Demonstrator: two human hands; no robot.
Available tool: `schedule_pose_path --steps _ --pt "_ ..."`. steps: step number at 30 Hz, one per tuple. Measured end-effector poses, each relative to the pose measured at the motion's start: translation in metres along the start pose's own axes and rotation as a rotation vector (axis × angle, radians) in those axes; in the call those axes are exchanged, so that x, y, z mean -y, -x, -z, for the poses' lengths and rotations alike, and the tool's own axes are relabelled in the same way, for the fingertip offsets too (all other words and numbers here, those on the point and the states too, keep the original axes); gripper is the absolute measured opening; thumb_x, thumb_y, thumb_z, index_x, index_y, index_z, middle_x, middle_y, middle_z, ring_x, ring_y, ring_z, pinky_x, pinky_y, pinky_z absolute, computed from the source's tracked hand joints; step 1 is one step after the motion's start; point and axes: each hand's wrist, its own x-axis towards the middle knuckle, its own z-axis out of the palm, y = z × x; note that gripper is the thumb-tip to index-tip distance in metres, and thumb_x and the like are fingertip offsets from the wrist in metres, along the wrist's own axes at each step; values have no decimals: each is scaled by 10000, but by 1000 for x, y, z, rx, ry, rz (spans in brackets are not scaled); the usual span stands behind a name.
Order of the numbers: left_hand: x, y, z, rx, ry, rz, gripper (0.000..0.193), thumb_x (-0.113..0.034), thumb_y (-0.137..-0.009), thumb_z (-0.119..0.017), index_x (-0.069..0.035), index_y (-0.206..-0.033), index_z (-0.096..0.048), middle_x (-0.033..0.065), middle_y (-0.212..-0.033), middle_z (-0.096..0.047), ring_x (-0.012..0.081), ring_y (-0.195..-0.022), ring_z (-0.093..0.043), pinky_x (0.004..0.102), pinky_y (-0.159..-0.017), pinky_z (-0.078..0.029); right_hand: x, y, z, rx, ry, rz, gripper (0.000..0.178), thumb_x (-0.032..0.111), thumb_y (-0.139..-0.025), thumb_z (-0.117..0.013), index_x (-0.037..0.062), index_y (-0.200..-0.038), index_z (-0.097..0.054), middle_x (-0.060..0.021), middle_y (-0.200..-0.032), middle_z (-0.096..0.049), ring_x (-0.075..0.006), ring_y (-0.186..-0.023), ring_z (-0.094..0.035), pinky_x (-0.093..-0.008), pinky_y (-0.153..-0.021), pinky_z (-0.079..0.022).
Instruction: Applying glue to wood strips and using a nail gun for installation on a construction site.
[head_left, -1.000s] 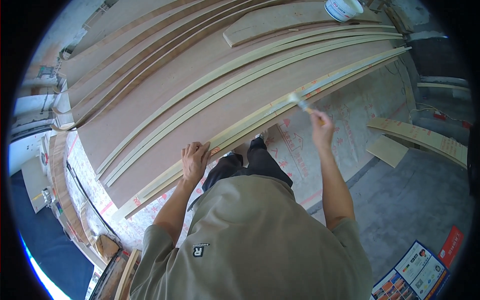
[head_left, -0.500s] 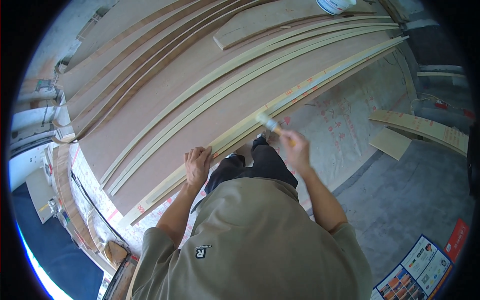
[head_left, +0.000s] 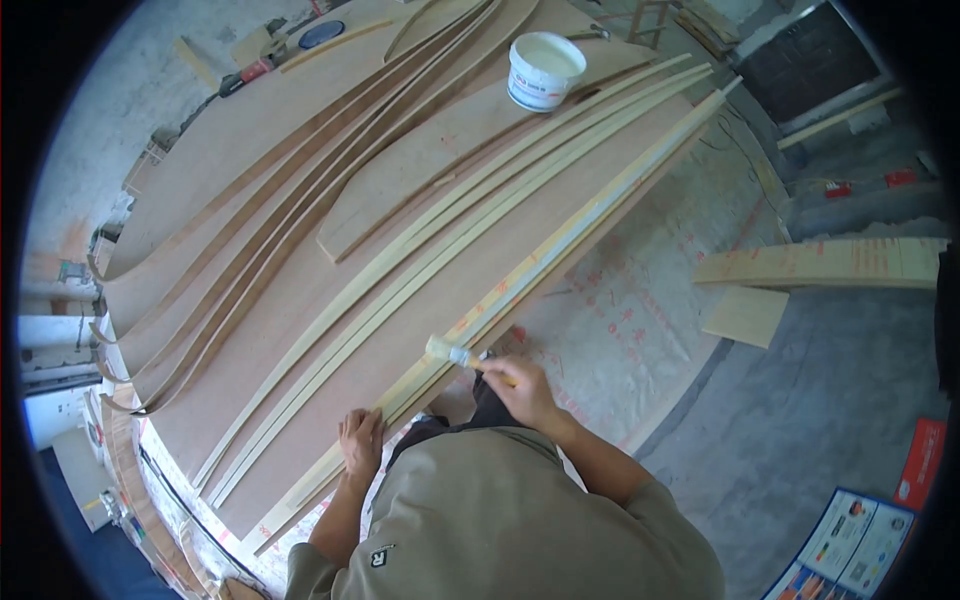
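Note:
My right hand (head_left: 522, 388) is closed around the handle of a paintbrush (head_left: 462, 355). The brush's pale bristles touch or hover just above a long, narrow wooden strip (head_left: 405, 388); I cannot tell which. A whitish coat (head_left: 575, 240) covers the strip's far stretch, from near the brush toward the upper right. Nearer the strip's lower-left end, my left hand (head_left: 360, 440) has its fingers curled over the edge and grips it. A white bucket (head_left: 541, 88) of pale liquid stands at the far side of the table.
Long pale strips (head_left: 330, 335) lie side by side on the brown board tabletop (head_left: 400, 330). Beyond them are a wide flat plank (head_left: 390, 195) and several curved brown strips (head_left: 275, 215). On the floor at right are a curved panel (head_left: 820, 262) and a square board (head_left: 746, 315).
The paintbrush has moved along the strip, down-left toward my left hand. My view has shifted so the whole bucket shows. My left hand still grips the strip.

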Motion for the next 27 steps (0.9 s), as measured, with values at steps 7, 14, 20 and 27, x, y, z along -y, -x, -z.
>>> schedule_pose_path --steps 7,14,20,27 --pt "-18 -3 -2 19 -82 95 227 -77 -802 -725 -84 -1029 -708 90 -940 -588 277 -884 -577 416 -766 -406 -7 -262 196 -494 74 -4 296 293 -931 -697 13 -1024 -676 -81 -892 -700 -141 -821 -634 -310 -736 -509" --pt "-49 -9 -8 -47 -175 304 262 -72 -775 -740 -102 -1035 -718 76 -948 -588 267 -933 -573 409 -806 -411 -69 -478 232 -281 536 18 335 295 -847 -724 18 -1034 -711 -179 -1030 -720 -368 -962 -685 -433 -862 -526" --pt "-64 -7 -15 -110 -214 488 284 -58 -771 -744 -123 -1047 -735 68 -982 -601 264 -967 -583 410 -852 -432 -87 -521 198 -74 778 -172 314 318 -831 -723 69 -1021 -737 -207 -1084 -705 -387 -1025 -665 -457 -890 -534" --pt "-64 -16 -11 -110 -165 459 272 -69 -784 -735 -120 -1052 -734 71 -988 -600 272 -970 -581 417 -854 -430 -117 -542 263 -197 406 -273 251 306 -876 -709 60 -921 -700 -103 -796 -700 -213 -645 -657 -359 -620 -525"
